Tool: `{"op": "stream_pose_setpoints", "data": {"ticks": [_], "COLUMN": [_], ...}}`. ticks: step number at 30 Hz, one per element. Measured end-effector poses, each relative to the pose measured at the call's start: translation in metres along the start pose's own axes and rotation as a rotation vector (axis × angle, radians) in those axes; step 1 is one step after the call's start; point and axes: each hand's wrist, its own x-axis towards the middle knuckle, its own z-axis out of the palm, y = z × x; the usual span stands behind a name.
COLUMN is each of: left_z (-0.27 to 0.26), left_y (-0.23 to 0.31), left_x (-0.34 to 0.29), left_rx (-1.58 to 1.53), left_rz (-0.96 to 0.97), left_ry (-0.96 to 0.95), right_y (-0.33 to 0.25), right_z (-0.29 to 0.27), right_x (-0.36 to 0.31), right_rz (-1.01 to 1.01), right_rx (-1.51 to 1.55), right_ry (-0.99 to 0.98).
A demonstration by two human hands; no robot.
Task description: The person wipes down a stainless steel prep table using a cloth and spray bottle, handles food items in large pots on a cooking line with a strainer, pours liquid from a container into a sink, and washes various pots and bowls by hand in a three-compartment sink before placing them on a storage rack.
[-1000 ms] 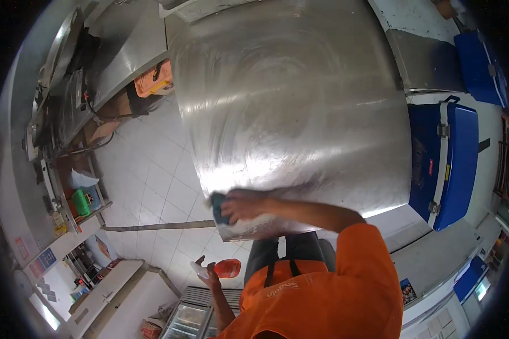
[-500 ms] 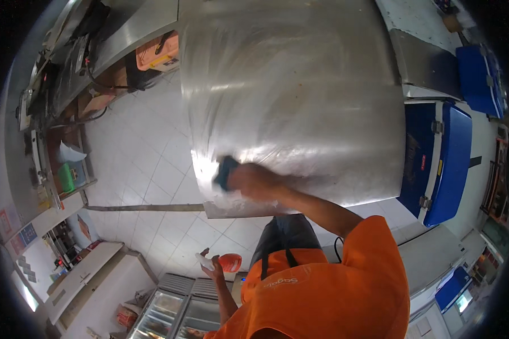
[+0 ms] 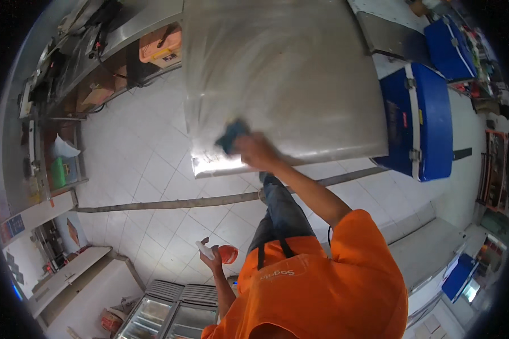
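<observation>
My right hand [image 3: 257, 151] is closed on a dark teal cloth [image 3: 232, 136] and presses it to the stainless steel table [image 3: 300, 85], close to the table's near left corner. The hand and cloth are slightly blurred. Streaky smears show on the steel around and beyond the cloth. Down at my left side, away from the table, my left hand [image 3: 212, 261] grips a spray bottle [image 3: 228, 254] with a white trigger head and a reddish-orange body. The bottle lies tilted, pointing to the right.
A blue cool box [image 3: 432, 121] stands against the table's right side, with another blue box [image 3: 449, 48] behind it. At the left runs a steel counter [image 3: 136, 25] with an orange crate [image 3: 161, 45] on its lower shelf. A glass-topped freezer [image 3: 152, 311] is at lower left.
The table's near edge has come to lie farther from me, and my legs show more. My right hand and the cloth have moved farther forward in view. My left hand still grips the bottle.
</observation>
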Motion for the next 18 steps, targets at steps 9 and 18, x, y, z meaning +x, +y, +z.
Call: {"op": "stream_pose_setpoints", "data": {"ticks": [9, 18], "left_z": [-0.027, 0.037], "left_y": [0.029, 0.272], "left_x": [0.015, 0.166], "left_rx": [0.021, -0.059], "left_rz": [0.030, 0.538], "left_ry": [0.047, -0.021], "right_y": [0.164, 0.019], "right_z": [-0.224, -0.098], "right_x": [-0.248, -0.068], "right_rz": [0.982, 0.701], "right_rx": [-0.476, -0.447], "right_ry": [0.688, 0.313]}}
